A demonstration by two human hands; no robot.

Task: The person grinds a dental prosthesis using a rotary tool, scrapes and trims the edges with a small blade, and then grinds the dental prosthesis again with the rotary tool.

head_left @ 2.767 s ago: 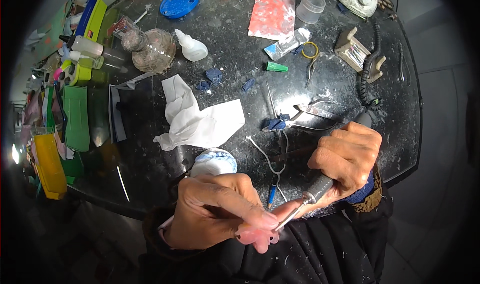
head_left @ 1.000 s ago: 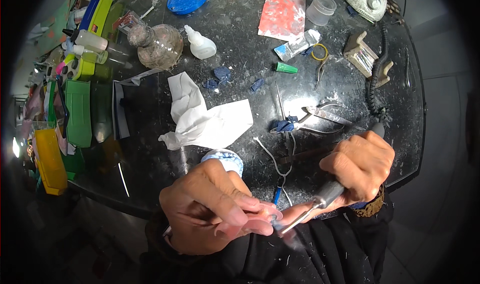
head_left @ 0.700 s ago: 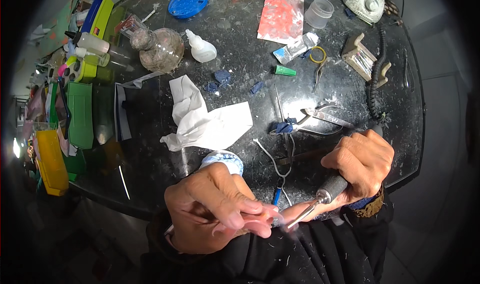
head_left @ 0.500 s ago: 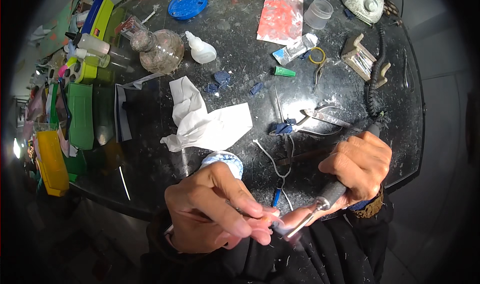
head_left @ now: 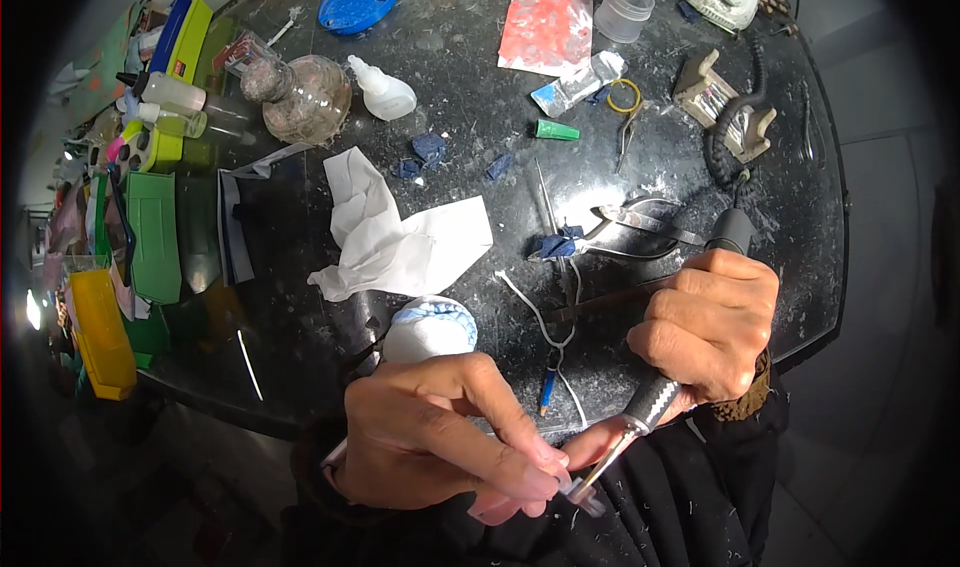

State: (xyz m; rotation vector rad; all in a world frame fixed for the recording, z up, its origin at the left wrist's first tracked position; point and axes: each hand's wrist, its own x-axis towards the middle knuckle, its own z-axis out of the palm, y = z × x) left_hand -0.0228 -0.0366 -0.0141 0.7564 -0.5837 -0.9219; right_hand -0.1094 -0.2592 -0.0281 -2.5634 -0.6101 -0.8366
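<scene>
Near the bottom centre, my left hand [head_left: 430, 427] pinches a small, curved, pink translucent piece that looks like a denture base [head_left: 492, 507] between thumb and fingers, which hide part of it. My right hand [head_left: 710, 322] is wrapped round a dark rotary handpiece [head_left: 652, 403] with a metal shaft. Its thumb stretches towards the pink piece. The blurred tool tip [head_left: 584, 495] is at the piece's right edge; whether they touch I cannot tell. Just beyond my left hand stands a white roll with a blue patterned edge [head_left: 432, 329].
On the dusty black table lie a crumpled white paper [head_left: 400, 247], pliers [head_left: 640, 235], a grey cord [head_left: 540, 317] and a green cap [head_left: 557, 130]. A glass jar [head_left: 310, 102] and white dropper bottle [head_left: 383, 91] stand farther back. The handpiece's coiled cable [head_left: 722, 147] runs at right, beside a bur holder [head_left: 720, 107].
My left hand has turned and shifted slightly right and down, with the pink piece tilted lower. The handpiece is a little steeper. The whole view has shifted slightly.
</scene>
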